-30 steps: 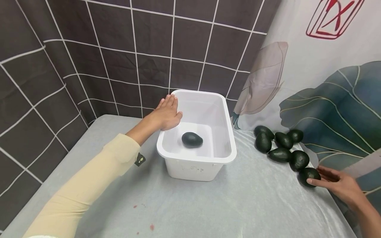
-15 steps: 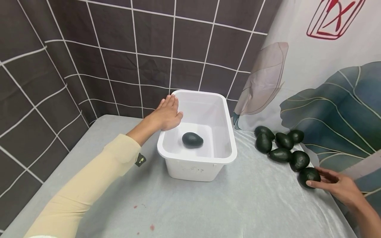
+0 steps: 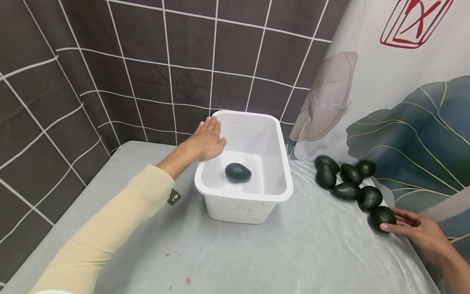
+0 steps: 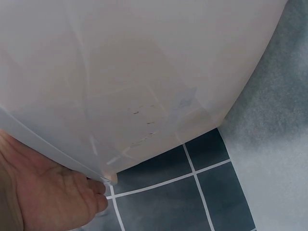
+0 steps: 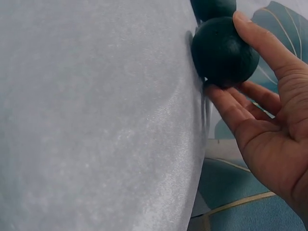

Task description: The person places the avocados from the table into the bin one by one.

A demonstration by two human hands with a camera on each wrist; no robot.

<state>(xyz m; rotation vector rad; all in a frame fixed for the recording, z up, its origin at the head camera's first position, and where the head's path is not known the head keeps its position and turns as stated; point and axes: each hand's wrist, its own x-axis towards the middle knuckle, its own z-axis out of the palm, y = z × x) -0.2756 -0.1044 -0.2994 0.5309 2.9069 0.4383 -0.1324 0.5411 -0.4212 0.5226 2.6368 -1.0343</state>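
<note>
A white plastic tub (image 3: pixel 235 210) stands on the table with one dark green avocado (image 3: pixel 238 172) lying on its floor. My left hand (image 3: pixel 207 141) rests on the tub's left rim, fingers straight and together; the left wrist view shows the palm against the tub's outer wall (image 4: pixel 134 72). At the table's right edge, my right hand (image 3: pixel 418 228) holds the nearest avocado (image 3: pixel 382 219) of a group between thumb and fingers. In the right wrist view the thumb lies over this avocado (image 5: pixel 224 53) and the fingers reach under its near side. It still sits on the table.
Several more avocados (image 3: pixel 346 191) lie close together along the right edge, behind the held one. Dark cloth with white grid lines (image 3: pixel 147 73) hangs behind and to the left. A printed leaf curtain (image 3: pixel 415 134) hangs at right. Grey cloth (image 3: pixel 293 253) covers the table.
Almost nothing has changed. Both hands keep their places on the tub rim and the avocado; the head view shifts very slightly.
</note>
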